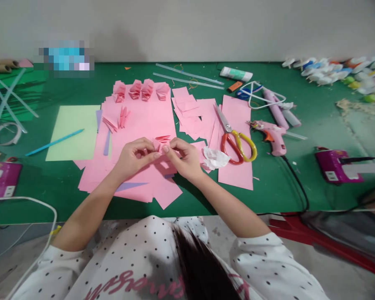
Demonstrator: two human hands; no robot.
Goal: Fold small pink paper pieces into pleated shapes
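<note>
My left hand (134, 156) and my right hand (183, 157) meet over a pile of pink paper sheets (137, 125) on the green table (315, 121). Both pinch one small folded pink paper piece (161, 144) between thumbs and fingertips. Just beyond it lies another pleated pink piece (163, 138). Several finished accordion-folded pink pieces (140, 89) sit in a row at the far edge of the pile, and two more (117, 121) lie left of centre.
Scissors with red and yellow handles (237, 141) lie on pink paper to the right, beside crumpled white tissue (215, 158). A pink glue gun (270, 135), glue sticks (187, 77), a glue tube (236, 74), light green sheet (73, 131) with a blue pencil (54, 142).
</note>
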